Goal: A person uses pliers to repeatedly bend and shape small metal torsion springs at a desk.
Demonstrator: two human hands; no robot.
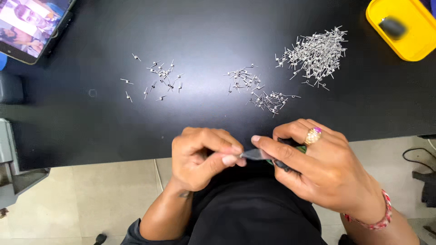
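Over the edge of a black surface (pixel 91 127), the left hand (pixel 202 156) pinches a tiny metal coil while the right hand (pixel 318 168) clamps grey-nosed pliers (pixel 256 154) against it. By my reading, small scattered clusters (pixel 163 75) are finished; the large heap of silvery wire coils (pixel 318 54) remains.

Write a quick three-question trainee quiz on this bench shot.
1. True or false: the right hand wears a ring.
2. Which corner holds the yellow tray? A) top right B) top left C) bottom left
3. Where is the biggest pile of metal parts: left or right side of the black table?

Key: 1 true; 2 A; 3 right.
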